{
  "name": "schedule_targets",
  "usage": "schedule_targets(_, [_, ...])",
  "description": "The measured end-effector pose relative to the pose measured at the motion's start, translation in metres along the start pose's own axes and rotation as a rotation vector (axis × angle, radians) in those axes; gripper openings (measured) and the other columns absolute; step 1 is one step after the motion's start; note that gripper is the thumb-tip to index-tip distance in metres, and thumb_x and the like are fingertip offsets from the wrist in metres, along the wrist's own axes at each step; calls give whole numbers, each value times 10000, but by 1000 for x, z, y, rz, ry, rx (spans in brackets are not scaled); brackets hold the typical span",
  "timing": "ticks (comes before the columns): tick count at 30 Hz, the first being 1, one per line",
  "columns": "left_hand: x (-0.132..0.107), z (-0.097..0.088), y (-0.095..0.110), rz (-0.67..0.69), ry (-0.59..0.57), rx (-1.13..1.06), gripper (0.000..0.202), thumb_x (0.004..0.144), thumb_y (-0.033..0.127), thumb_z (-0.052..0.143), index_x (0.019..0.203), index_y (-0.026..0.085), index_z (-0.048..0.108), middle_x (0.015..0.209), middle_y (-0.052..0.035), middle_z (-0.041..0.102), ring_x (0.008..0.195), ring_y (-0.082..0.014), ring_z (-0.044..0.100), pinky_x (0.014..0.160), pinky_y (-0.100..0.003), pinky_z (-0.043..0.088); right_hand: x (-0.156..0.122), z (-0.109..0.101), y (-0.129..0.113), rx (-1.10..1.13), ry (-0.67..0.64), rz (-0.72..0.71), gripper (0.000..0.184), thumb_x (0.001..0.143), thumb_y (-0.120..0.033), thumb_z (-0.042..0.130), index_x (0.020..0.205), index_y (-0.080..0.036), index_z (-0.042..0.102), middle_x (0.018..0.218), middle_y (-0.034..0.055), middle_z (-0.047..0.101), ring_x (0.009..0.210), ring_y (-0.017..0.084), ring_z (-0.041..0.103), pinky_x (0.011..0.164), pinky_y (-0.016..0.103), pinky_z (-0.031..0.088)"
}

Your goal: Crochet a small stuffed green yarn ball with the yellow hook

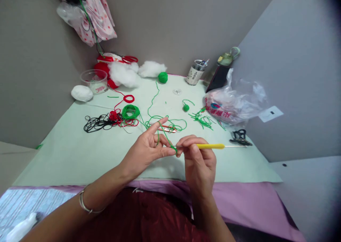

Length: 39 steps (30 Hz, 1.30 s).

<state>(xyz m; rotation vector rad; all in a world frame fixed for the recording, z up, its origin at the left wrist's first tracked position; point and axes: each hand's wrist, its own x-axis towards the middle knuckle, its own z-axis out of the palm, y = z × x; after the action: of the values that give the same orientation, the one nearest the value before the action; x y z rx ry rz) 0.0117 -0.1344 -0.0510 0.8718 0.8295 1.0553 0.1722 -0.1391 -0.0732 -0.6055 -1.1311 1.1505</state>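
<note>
My right hand grips a crochet hook by its yellow handle, the thin metal tip pointing left. At that tip sits a small green stitch of yarn, pinched between the thumb and fingers of my left hand. My left index finger is raised, with the green strand passing over it and slanting down to the hook. Loose green yarn lies on the table behind my hands, partly over a red-and-white flat item that I cannot identify. The hook's far metal end sticks out to the right.
Around the hands lie a green yarn coil, tangled black cord, a red ring, a green ball and green scraps. Behind are white stuffing, a clear tub, a pen holder and a plastic bag.
</note>
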Motion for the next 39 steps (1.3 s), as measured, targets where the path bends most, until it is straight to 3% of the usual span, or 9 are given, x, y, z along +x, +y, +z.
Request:
schedule_targets(6, [0,1,0,6,21,-22,1018,735,235,913,1598,201,375,753,90,610,546,-31,367,604,-214,358,-1,-1,3,-24,21,-4,184,1024,-241,607,965,-226,781,949,32,707,712,123,628,686,292,505])
schedule_targets(15, [1,0,-4,13,-3,-19,1030,766,224,888,1624,200,319,719,104,546,543,-33,350,584,-209,332,-4,-4,7,-145,-15,-35,178,1022,-231,614,1014,-256,790,1004,48,751,835,166,643,697,307,502])
schedule_targets(25, [0,-3,-3,17,7,11,972,781,243,874,1608,230,363,830,55,633,559,-42,336,546,-220,280,3,-4,2,-31,35,38,169,1005,-305,643,938,-224,775,920,50,769,696,148,660,659,303,551])
schedule_targets(31, [0,-3,-2,9,0,18,1064,784,236,870,1654,235,257,823,51,656,563,-51,337,559,-222,288,3,-4,1,-12,36,40,163,999,-304,650,927,-218,768,916,47,766,692,135,656,665,287,551])
schedule_targets(39, [-1,-6,-2,20,-14,24,1049,805,210,842,1660,227,235,818,48,659,580,-63,364,548,-228,279,2,-9,-4,-171,1,-21,206,1031,-268,569,899,-212,718,851,50,732,727,175,655,676,328,545])
